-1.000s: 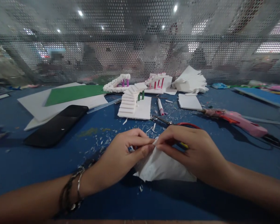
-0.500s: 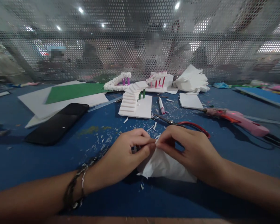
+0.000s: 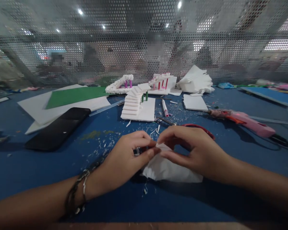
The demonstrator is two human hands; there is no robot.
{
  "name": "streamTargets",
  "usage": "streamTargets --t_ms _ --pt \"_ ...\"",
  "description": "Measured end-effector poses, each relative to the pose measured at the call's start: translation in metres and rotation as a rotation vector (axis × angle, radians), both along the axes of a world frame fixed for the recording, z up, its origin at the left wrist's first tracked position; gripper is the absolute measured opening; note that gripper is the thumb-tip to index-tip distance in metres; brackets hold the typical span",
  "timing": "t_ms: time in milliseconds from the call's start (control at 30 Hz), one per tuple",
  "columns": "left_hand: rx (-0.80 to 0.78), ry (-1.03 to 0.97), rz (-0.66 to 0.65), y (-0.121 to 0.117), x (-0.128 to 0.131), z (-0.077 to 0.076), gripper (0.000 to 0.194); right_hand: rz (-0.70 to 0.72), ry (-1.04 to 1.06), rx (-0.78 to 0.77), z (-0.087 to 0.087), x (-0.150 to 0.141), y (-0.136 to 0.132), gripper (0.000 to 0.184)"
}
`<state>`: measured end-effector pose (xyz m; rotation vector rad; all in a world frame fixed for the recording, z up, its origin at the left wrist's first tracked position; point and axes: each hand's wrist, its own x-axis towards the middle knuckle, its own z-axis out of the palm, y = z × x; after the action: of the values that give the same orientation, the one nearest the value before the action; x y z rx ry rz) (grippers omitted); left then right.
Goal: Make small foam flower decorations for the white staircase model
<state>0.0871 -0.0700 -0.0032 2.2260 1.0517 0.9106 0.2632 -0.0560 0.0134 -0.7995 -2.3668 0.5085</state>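
Note:
A piece of thin white tissue paper [image 3: 172,169], crumpled and peaked, stands on the table between my hands. My left hand [image 3: 132,156] is closed, its thumb and fingertips pinching the paper's top edge. Close against that edge is my right hand [image 3: 194,148], its thumb and forefinger parted with paper showing in the gap. A small dark-and-pale item shows inside my left hand's curl, too hidden to name. Behind my right hand lie red-handled scissors [image 3: 199,127], partly covered by it.
White model stairs [image 3: 132,103] stand ahead, with two more white models behind. A marker [image 3: 165,108], a white foam square [image 3: 195,102] and a pink glue gun [image 3: 247,122] lie rightward. Leftward are a black phone [image 3: 60,127] and green sheet [image 3: 74,95]. White scraps litter the blue table.
My right thumb and forefinger have spread apart from their pinch at the paper's top. The paper's peak has shifted a little. My left hand keeps its pinch.

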Motion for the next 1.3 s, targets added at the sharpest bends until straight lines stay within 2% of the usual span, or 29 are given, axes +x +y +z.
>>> streamTargets --t_ms 67,133,333,400,600,800,933,1033,1167,1267,1300 --pt "0.016 0.006 0.012 0.001 -0.001 -0.001 0.016 0.030 0.016 -0.089 0.002 0.002 0.003 0.007" --pt "0.033 0.011 0.015 0.002 -0.001 -0.001 0.015 0.030 0.021 -0.114 0.003 0.004 0.005 0.006" --pt "0.054 0.063 -0.002 0.001 0.000 -0.001 0.016 0.005 -0.022 0.052 0.005 0.004 0.003 0.006" --pt "0.081 0.088 -0.002 0.001 -0.001 -0.001 0.016 -0.011 -0.011 0.045 0.005 0.002 0.002 0.006" --pt "0.156 0.107 0.017 0.000 -0.002 -0.001 0.015 -0.099 0.125 -0.168 0.002 -0.003 -0.002 0.005" --pt "0.157 0.056 0.042 0.001 -0.002 -0.003 0.013 -0.092 0.335 -0.323 -0.002 -0.005 -0.002 0.006" --pt "0.160 0.050 0.089 0.002 -0.002 -0.002 0.009 -0.099 0.299 -0.369 -0.001 -0.005 -0.002 0.010" --pt "0.191 0.051 0.125 0.002 -0.002 -0.001 0.006 -0.123 0.262 -0.343 -0.001 -0.007 -0.002 0.006" --pt "0.245 0.068 0.116 0.001 -0.003 0.000 0.006 -0.116 0.251 -0.208 -0.003 -0.008 -0.006 0.006" --pt "0.273 0.058 0.057 0.003 -0.004 0.001 0.004 -0.073 0.221 -0.104 -0.003 -0.005 -0.007 0.008" --pt "0.296 0.045 0.014 0.004 -0.005 0.002 0.003 -0.052 0.197 -0.057 -0.003 -0.004 -0.007 0.015"
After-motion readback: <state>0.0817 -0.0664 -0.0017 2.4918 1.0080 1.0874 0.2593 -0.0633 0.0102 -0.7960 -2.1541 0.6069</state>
